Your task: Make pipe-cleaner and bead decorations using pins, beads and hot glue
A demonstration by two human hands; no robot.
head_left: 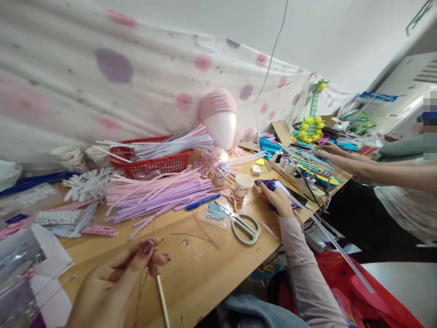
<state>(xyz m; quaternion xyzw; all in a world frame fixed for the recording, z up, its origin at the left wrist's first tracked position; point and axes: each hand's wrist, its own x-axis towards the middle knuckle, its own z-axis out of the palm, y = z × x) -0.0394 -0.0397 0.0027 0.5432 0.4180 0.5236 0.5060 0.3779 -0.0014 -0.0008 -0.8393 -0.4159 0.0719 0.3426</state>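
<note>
Head view: at the near left, a pale stick (163, 301) is being pinched at its upper end by the left hand (126, 273), the thumb and fingertips being closed together above the wooden table (205, 278). Further right, a dark blue object (271, 185) is being partly covered by the right hand (279, 200), whose fingers are curling over it beside a phone (298, 201); whether it is being gripped cannot be told. Between the hands, scissors (246, 228) are lying just beside turquoise beads (215, 210), with a blue pen (203, 202) resting beyond. A paper cup (244, 187), its wall carrying a small printed pattern, is standing near the right hand. On the left, pink and lilac strips (157, 195) are lying before a red basket (153, 167), where paler strips (170, 148) are being held. At the far side, a pink cap (217, 104) is being worn by a mannequin head (222, 130). At the far right, a co-worker's hands (329, 150) are reaching over the table near a striped board (314, 166), whose red markings are showing too small to be read.
</note>
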